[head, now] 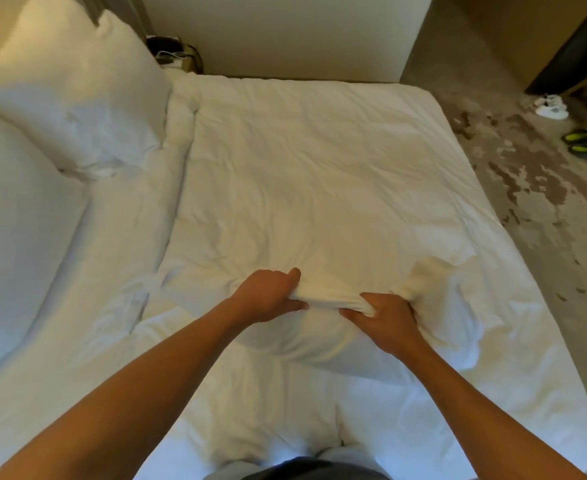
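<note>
**Both hands clenched, arms out**

The bare left arm [129,386] and right arm [486,403] reach forward from the bottom edge and converge. The left hand [269,296] lies knuckles up, thumb pointing right, fingers curled over a bunched fold of cloth [330,297]. The right hand [384,320], just beside it, is fisted on the same fold, thumb pointing left. The hands do not touch.

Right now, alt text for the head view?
The left hand and right hand grip a bunched fold of white duvet on a bed. Pillows lie at the left; shoes sit on the floor at right.
</note>
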Motion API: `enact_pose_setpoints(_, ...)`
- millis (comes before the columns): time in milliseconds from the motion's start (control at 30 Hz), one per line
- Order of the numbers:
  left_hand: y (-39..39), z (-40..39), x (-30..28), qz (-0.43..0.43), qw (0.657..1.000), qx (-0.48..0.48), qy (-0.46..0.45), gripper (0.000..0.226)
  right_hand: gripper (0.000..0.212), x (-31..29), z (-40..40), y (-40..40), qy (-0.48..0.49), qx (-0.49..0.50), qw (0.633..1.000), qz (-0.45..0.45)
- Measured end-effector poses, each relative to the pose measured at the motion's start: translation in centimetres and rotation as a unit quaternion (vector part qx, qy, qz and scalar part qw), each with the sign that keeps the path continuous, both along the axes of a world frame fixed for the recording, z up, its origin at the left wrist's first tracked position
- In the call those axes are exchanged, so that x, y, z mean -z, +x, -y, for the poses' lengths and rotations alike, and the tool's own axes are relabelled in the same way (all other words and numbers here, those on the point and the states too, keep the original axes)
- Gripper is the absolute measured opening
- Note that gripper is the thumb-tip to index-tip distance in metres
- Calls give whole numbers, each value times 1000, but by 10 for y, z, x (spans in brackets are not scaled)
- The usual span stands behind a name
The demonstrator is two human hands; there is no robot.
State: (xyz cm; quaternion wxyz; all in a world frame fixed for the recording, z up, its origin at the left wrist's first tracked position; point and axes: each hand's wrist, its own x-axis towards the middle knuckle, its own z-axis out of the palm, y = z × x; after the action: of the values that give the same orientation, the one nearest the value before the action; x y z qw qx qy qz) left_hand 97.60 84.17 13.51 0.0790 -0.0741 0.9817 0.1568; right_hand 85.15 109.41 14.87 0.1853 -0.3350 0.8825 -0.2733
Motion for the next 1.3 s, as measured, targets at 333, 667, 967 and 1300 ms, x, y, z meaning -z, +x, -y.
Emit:
enact_pose_setpoints(333, 116, 75, -100, -25, 986, -164, 37, 57, 55, -67, 119, 41, 3, -144, 988, -63)
enact_pose_setpoints(667, 263, 82, -16, 87, 955, -270, 91, 43, 30, 15, 178, 157, 145, -218, 964, -55)
enact_pose_setpoints(967, 333, 123, 10, 3, 953, -295, 64, 21, 21, 36, 210, 208, 91, -119, 977, -150)
enact_pose_setpoints(1300, 357, 139, -9, -13, 954, -299, 10, 27, 19, 24, 210, 207, 3, -75, 989, -127)
